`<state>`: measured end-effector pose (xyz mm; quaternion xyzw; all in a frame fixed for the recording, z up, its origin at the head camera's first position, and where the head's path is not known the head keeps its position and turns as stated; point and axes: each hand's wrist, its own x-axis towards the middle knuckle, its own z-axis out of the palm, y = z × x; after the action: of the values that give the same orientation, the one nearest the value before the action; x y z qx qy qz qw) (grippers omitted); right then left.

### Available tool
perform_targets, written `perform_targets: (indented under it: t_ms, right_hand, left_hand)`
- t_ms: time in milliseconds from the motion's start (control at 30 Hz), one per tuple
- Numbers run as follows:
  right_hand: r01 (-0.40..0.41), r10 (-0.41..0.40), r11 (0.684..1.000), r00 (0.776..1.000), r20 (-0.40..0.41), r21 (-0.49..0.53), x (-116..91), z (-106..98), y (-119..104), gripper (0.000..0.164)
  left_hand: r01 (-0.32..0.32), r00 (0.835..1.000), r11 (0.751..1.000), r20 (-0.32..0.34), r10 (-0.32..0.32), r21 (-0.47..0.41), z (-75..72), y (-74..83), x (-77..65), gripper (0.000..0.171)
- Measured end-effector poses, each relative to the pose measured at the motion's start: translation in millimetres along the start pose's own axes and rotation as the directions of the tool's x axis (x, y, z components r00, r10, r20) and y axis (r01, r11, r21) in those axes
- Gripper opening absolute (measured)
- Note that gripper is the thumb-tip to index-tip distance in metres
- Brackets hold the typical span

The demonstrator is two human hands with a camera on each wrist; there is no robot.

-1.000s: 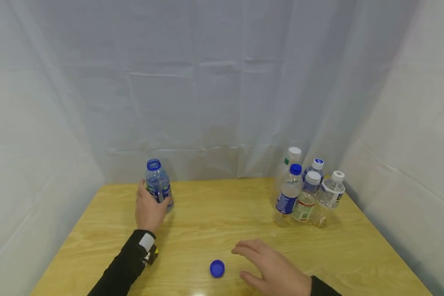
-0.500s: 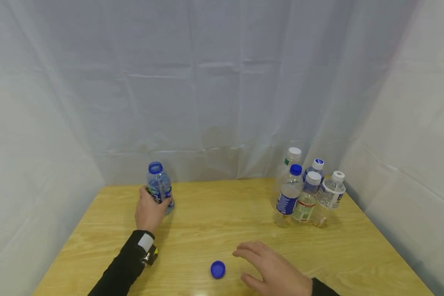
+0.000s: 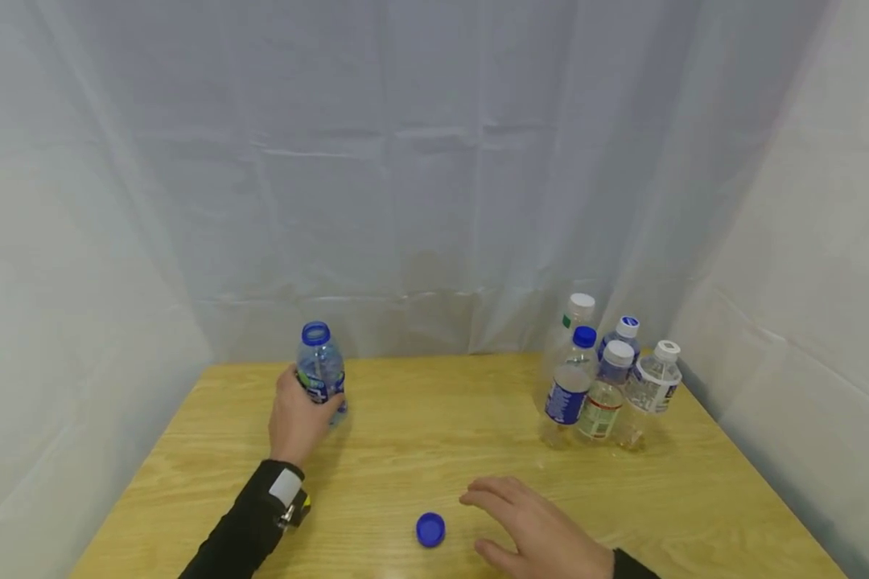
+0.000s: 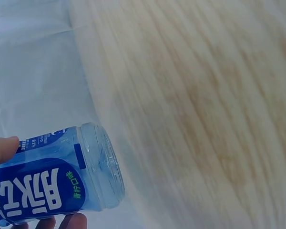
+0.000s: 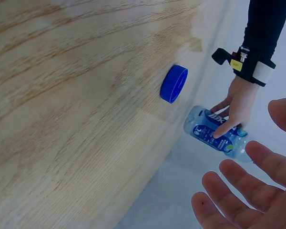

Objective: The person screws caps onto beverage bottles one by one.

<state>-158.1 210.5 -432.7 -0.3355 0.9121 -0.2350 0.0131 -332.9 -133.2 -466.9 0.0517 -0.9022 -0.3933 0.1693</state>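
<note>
My left hand [image 3: 302, 418] grips a clear blue plastic bottle [image 3: 322, 366] around its dark-blue label, at the back left of the table. The bottle stands upright with its blue mouth uncapped. In the left wrist view its base and printed label [image 4: 43, 188] show, with fingers curled around both sides. A blue bottle cap [image 3: 430, 530] lies on the table near the front, hollow side up. To the right of that cap, my right hand [image 3: 532, 523] hovers with relaxed, spread fingers and holds nothing. The right wrist view shows those fingers [image 5: 248, 191] apart from the cap [image 5: 174, 84].
At the back right stands a cluster of capped bottles: one with a blue cap [image 3: 568, 394], one with a green-and-white label [image 3: 599, 410], another with a white label [image 3: 653, 386], and more behind. White sheeting [image 3: 434, 185] encloses the wooden table [image 3: 398, 442] on three sides.
The blue bottle, in my left hand, has shifted slightly right and toward me. My right hand and the cap have stayed in place while the head view has tilted a little.
</note>
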Motion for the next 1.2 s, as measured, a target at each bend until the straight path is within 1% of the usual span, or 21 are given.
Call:
perform_targets:
  t_ms: [300,500,667,833,933,1033,1200]
  right_hand:
    - [0.003,-0.003,1.000,1.000,0.023,0.008,3,0,-2,0.043]
    - [-0.021,0.020,0.999,0.999,0.044,0.029,4,-1,-2,0.045]
    - [-0.032,0.030,0.999,0.998,0.049,0.040,6,0,-1,0.045]
    - [-0.025,0.024,0.999,0.999,0.048,0.026,9,3,1,0.045]
    - [-0.026,0.024,0.999,0.998,0.059,0.020,12,6,2,0.044]
    - [-0.015,0.014,1.000,0.997,0.073,0.021,16,8,2,0.045]
    - [-0.020,0.016,0.999,0.994,0.107,0.030,23,10,2,0.045]
  left_hand:
    - [-0.066,0.997,0.998,0.036,0.065,0.024,-16.5,13.8,-20.5,0.092]
    - [-0.116,0.992,0.993,0.052,0.114,0.030,-30.3,23.8,-35.4,0.093]
    - [-0.161,0.986,0.987,0.058,0.159,0.028,-42.5,32.7,-49.3,0.094]
    - [-0.209,0.977,0.977,0.057,0.207,0.046,-53.4,43.7,-64.3,0.093]
    - [-0.234,0.971,0.971,0.067,0.231,0.047,-59.5,50.7,-74.1,0.093]
    - [-0.248,0.967,0.968,0.079,0.243,0.050,-64.0,56.4,-83.5,0.091]
    - [-0.270,0.962,0.961,0.065,0.266,0.055,-68.0,62.9,-97.5,0.087]
